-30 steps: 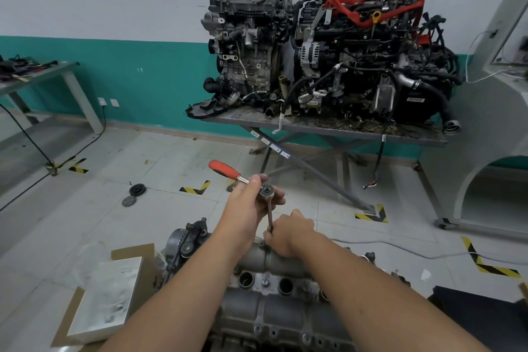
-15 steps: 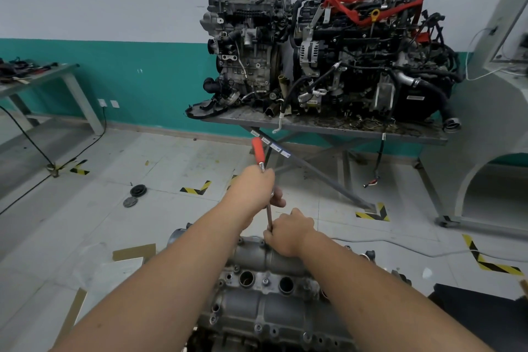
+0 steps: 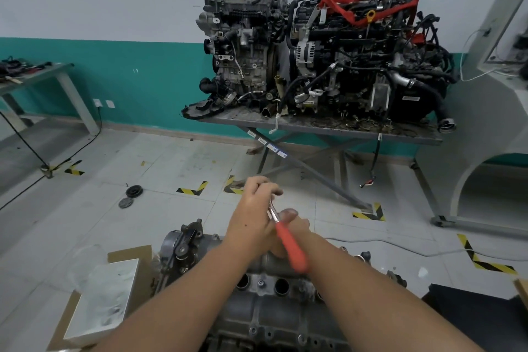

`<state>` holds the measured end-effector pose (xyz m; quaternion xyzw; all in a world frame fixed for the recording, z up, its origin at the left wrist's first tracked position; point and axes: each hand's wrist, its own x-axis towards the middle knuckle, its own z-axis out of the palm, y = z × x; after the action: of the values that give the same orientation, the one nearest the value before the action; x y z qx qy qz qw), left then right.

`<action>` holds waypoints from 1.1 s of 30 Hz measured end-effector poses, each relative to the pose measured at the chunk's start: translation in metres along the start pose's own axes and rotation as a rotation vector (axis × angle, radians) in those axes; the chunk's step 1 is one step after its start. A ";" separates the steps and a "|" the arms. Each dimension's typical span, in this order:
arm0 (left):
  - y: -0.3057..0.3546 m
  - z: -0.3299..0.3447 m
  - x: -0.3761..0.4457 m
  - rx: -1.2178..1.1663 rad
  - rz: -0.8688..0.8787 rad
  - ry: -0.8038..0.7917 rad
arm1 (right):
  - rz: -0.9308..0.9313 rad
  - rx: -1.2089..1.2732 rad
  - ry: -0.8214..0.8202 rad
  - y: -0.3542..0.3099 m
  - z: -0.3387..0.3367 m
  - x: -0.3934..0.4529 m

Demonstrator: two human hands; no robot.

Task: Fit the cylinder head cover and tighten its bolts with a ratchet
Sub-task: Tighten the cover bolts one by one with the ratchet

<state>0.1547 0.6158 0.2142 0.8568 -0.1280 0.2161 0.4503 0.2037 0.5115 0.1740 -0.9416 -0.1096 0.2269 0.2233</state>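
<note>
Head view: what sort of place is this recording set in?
Most likely an engine repair or training workshop. Two stripped engines sit on a metal stand, yellow-black hazard tape marks the tiled floor, and a ratchet is in use over a cylinder head cover.

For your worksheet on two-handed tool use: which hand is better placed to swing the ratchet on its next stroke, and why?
The left hand: it grips the steel head end of the orange-handled ratchet. The right hand is low behind it on the grey metal cylinder head cover, apparently steadying the extension.
</note>
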 end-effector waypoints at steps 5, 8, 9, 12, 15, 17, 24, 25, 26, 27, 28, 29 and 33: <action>0.009 0.015 0.006 -0.817 -0.648 0.273 | -0.036 -0.395 -0.036 -0.004 0.002 0.008; 0.006 0.006 0.019 -0.957 -0.787 0.405 | -0.051 -0.400 -0.019 -0.001 0.004 0.010; 0.005 0.005 0.022 -0.924 -0.796 0.372 | -0.047 -0.390 -0.017 -0.001 0.005 0.011; 0.004 -0.002 0.018 -0.926 -0.737 0.245 | -0.038 -0.407 -0.007 -0.001 0.005 0.010; 0.003 -0.011 0.009 -1.021 -0.667 0.187 | -0.033 -0.418 0.004 -0.002 0.006 0.009; 0.004 -0.012 0.007 -1.015 -0.651 0.177 | -0.038 -0.417 -0.002 -0.002 0.006 0.009; 0.006 -0.015 0.014 -0.943 -0.720 0.190 | -0.041 -0.427 -0.007 -0.001 0.006 0.010; 0.007 -0.016 0.016 -0.925 -0.738 0.185 | -0.038 -0.429 -0.008 -0.001 0.006 0.010; 0.008 -0.017 0.018 -0.898 -0.759 0.177 | -0.038 -0.433 -0.005 -0.001 0.006 0.010; 0.009 -0.017 0.021 -0.860 -0.779 0.163 | -0.040 -0.434 -0.003 -0.001 0.006 0.010; 0.010 -0.017 0.025 -0.812 -0.796 0.142 | -0.047 -0.436 0.000 -0.001 0.006 0.010; 0.012 -0.018 0.029 -0.757 -0.813 0.114 | -0.052 -0.437 0.001 0.000 0.006 0.011; 0.020 -0.026 0.044 -0.500 -0.830 -0.080 | -0.043 -0.440 0.002 0.000 0.006 0.009</action>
<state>0.1780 0.6248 0.2631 0.7089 0.1593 -0.0519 0.6851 0.2089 0.5167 0.1663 -0.9654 -0.1763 0.1915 0.0172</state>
